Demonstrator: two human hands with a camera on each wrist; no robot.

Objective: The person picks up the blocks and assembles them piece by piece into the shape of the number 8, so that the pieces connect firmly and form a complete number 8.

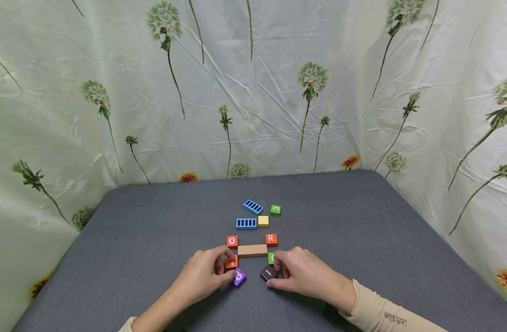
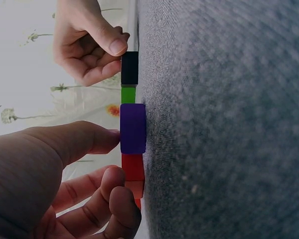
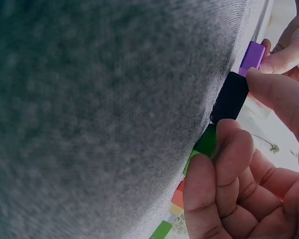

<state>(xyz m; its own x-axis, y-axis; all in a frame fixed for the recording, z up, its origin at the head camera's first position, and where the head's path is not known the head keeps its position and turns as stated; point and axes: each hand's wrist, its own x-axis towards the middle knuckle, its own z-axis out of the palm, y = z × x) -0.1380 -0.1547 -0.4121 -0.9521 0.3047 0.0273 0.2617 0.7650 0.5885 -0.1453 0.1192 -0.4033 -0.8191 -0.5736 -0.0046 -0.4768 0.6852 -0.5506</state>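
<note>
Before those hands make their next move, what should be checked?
1. Left hand touching purple block: ok, they touch.
2. Left hand pinching it: cannot tell.
3. Right hand touching black block: ok, they touch.
4. Those two blocks apart: ok, gap between.
5. Both square to the plank: not ok, turned askew.
6. Nearer green block uncovered: not ok, Right hand partly hides it.

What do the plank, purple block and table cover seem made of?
Plank: likely bare wood, matte, from its tan colour.
Purple block: painted wood or plastic, smooth and evenly coloured; can't tell which.
Table cover: matte fabric, showing a woven texture.
</note>
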